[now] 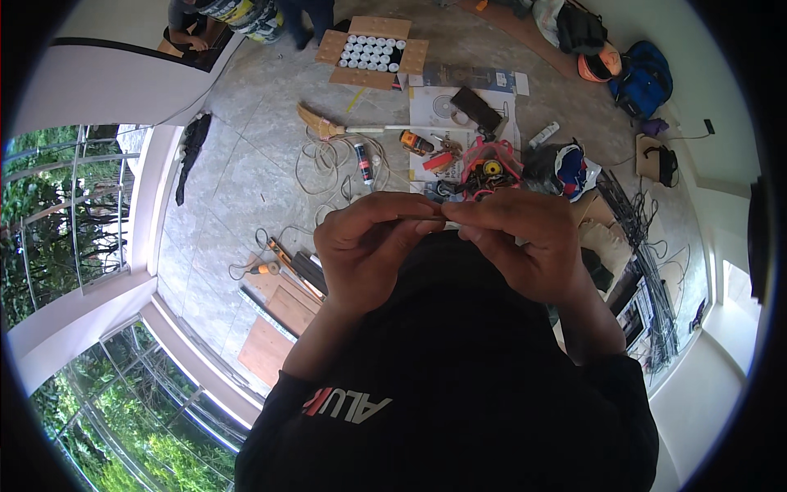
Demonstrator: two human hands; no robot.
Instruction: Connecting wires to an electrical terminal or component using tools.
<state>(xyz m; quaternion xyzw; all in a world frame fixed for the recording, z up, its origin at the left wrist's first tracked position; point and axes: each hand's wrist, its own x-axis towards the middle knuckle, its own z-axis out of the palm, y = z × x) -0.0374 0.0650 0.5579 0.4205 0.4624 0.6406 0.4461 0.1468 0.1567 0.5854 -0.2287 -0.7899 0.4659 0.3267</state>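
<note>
My left hand and my right hand are raised close together in front of my chest, fingertips almost meeting. Both are closed in a pinch on a thin, narrow piece. Fingers cover most of it, so its kind does not show. Beyond my hands on the floor lies a red-pink bag of tools with a yellow tape roll. Near it are a yellow and black cordless drill and a dark tube with a white cap.
An open carton of white-capped cans stands at the back. A broom, cord loops and flattened cardboard lie on the floor. Wooden boards are at left, bundled black wires at right. Another person's hand shows at upper left.
</note>
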